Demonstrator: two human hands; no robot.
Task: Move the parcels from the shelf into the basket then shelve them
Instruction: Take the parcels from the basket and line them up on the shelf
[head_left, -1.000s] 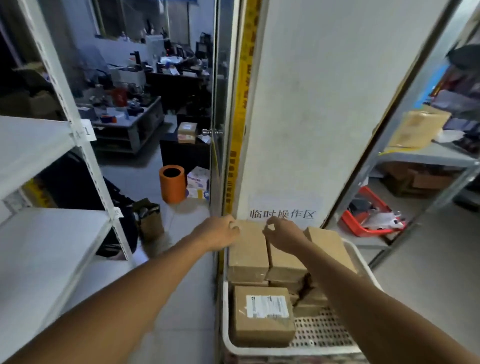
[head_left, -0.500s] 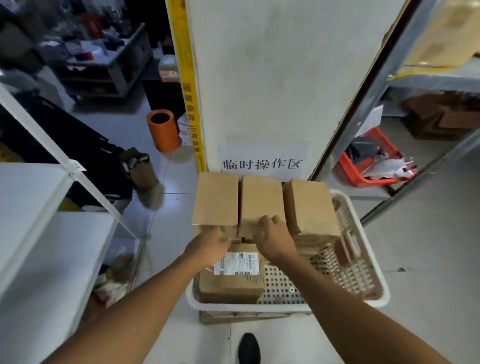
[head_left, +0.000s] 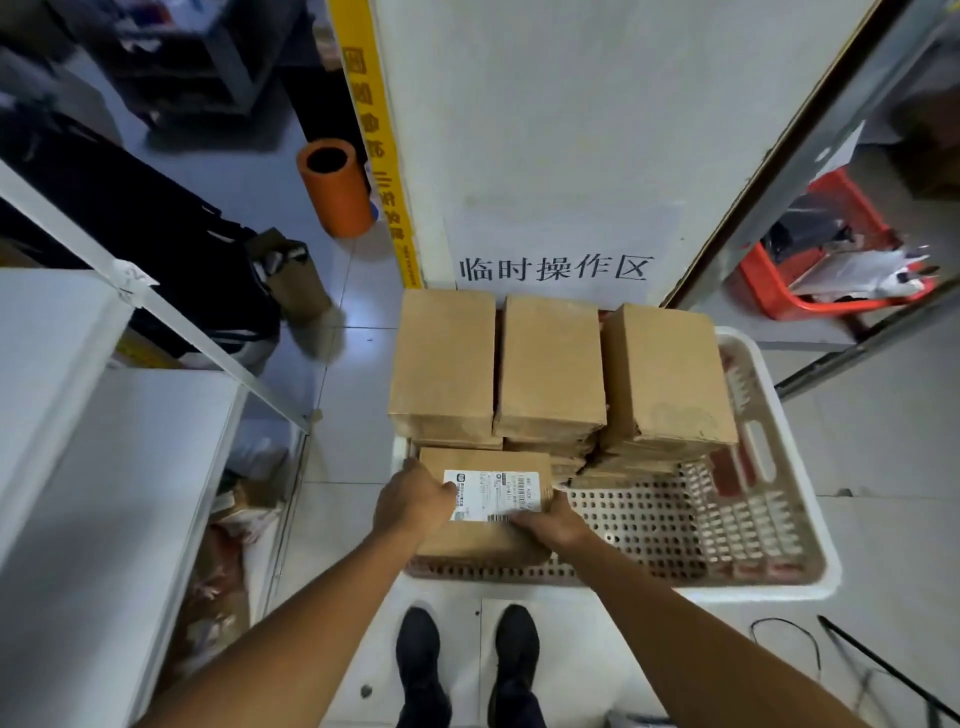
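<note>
Both hands are down in the white basket (head_left: 779, 582), closed around one labelled parcel (head_left: 485, 506) that lies flat in its near left corner. The left hand (head_left: 413, 504) curls over the parcel's left edge, fingers bent down the side and thumb resting on top beside the white shipping label (head_left: 496, 493). The right hand (head_left: 550, 522) presses on the near right part of the parcel, fingers lying flat across the lower edge of the label. Each grip is closed against the cardboard, one on either side, so the parcel is pinched between the two hands; whether it is lifted clear of the perforated basket floor cannot be told.

Behind it, along the far side of the basket, stand three stacks of plain brown parcels (head_left: 550, 364) side by side, touching each other and rising above the rim. The right half of the basket floor is bare.

The white shelf (head_left: 104, 467) runs along the person's left. A wall sign (head_left: 553, 267) with printed characters hangs just past the stacks, and an orange cylinder (head_left: 335, 187) stands on the floor further back.
</note>
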